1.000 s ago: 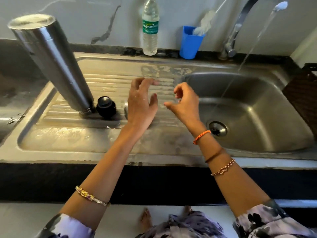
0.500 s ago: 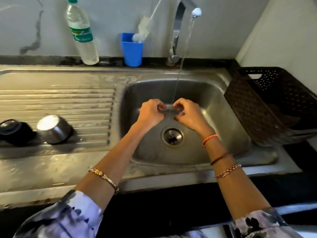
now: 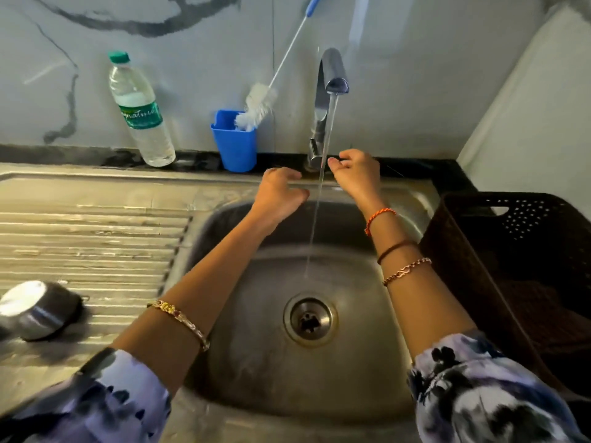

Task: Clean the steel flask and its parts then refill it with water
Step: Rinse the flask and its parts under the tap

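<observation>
Judging by the layout, cleaning is only partly done: a round steel flask cap [image 3: 35, 310] lies upturned on the drainboard left of the stainless sink basin [image 3: 367, 362], and the flask body is out of view. Refilling remains. Both the left hand [image 3: 278, 195] and right hand [image 3: 355, 172] hang loosely curled and empty beside the tap stream [image 3: 319, 199]. Behind the basin, a blue plastic cup [image 3: 235, 142] holds a white bottle brush [image 3: 257, 107]; a clear plastic bottle [image 3: 140, 113] holds water.

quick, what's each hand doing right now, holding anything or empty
Left hand: empty, fingers loosely curled, beside the thin tap water stream.
Right hand: empty, fingers loosely curled, on the stream's other side.
</observation>
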